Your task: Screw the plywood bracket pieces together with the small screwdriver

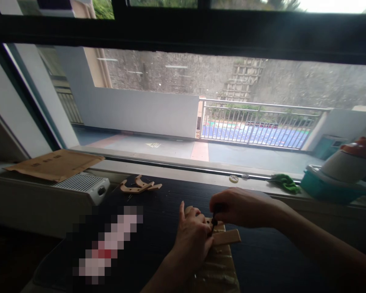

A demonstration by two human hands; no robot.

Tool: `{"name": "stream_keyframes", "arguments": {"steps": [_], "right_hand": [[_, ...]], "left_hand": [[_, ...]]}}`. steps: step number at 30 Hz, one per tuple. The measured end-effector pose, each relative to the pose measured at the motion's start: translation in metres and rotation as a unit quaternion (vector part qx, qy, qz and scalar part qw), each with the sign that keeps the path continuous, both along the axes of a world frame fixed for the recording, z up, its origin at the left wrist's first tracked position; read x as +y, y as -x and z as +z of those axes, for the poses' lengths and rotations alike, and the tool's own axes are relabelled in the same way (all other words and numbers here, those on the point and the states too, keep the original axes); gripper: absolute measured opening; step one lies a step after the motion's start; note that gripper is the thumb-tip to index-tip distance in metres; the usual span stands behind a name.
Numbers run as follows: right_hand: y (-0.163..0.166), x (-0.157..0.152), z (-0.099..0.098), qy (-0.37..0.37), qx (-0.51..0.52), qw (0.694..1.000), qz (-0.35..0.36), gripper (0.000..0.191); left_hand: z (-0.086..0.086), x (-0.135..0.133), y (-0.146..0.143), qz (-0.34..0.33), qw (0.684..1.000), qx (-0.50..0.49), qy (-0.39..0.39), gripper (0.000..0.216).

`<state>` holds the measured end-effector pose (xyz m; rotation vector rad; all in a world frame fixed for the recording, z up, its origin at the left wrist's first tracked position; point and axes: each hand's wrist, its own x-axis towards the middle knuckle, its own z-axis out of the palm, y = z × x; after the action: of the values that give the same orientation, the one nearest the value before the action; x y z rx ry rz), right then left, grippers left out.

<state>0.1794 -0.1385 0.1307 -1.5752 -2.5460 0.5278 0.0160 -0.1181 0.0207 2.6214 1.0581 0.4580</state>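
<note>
My right hand (236,205) is closed around the dark handle of a screwdriver (214,221), its shaft pointing down at light wooden parts. Bent over those parts, my left hand (192,232) presses them with its fingers while one finger sticks up. A flat wooden piece (228,237) juts out to the right from under the left hand. Below it lies a brown package (221,270) with shiny, tape-like wrapping. The screwdriver's tip and much of the wood are hidden by my fingers. Farther left on the dark table (158,219) are curved wooden parts (137,188) with holes.
A brown paper envelope (56,162) rests over a white vented unit (85,185) at left. Along the windowsill (183,171) are a tape roll (233,178), a green cloth (285,183) and a teal container (326,189). A blurred-out patch covers the table's left part.
</note>
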Motion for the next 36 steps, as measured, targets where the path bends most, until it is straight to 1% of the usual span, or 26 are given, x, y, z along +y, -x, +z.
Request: {"name": "stream_keyframes", "arguments": {"steps": [5,8,11,15,17,21,25,30,36], "right_hand": [[0.0,0.001,-0.002,-0.003,-0.003,1.0,-0.017,0.013],[0.002,0.0,-0.002,-0.018,-0.033,0.999,-0.026,0.014],[0.004,-0.003,0.002,-0.034,-0.053,0.998,-0.009,0.016],[0.007,-0.004,0.009,-0.036,-0.049,0.998,0.03,0.017],[0.008,-0.004,0.01,-0.031,-0.044,0.998,0.038,0.016],[0.006,-0.003,0.006,-0.022,-0.03,0.999,0.023,0.017],[0.003,-0.002,0.001,-0.038,-0.037,0.999,0.006,0.017],[0.005,-0.003,0.007,-0.048,-0.062,0.997,0.029,0.017],[0.008,-0.009,0.012,-0.026,-0.026,0.999,0.019,0.022]], "left_hand": [[0.0,0.0,-0.001,0.0,1.0,0.001,0.01,0.01],[0.001,-0.001,0.0,0.0,1.0,-0.001,0.017,0.011],[0.002,-0.001,0.0,-0.001,1.0,-0.002,0.023,0.007],[0.002,-0.001,0.0,-0.002,1.0,-0.001,0.023,0.006],[0.001,-0.001,0.0,-0.002,1.0,-0.004,0.02,0.006],[0.003,0.0,0.0,-0.007,1.0,-0.005,0.024,0.008],[0.005,-0.001,0.002,-0.013,1.0,-0.005,0.027,0.01],[0.004,-0.002,0.002,-0.018,0.999,-0.004,0.031,0.011],[0.006,-0.002,0.003,-0.026,0.999,0.009,0.031,0.013]]}}
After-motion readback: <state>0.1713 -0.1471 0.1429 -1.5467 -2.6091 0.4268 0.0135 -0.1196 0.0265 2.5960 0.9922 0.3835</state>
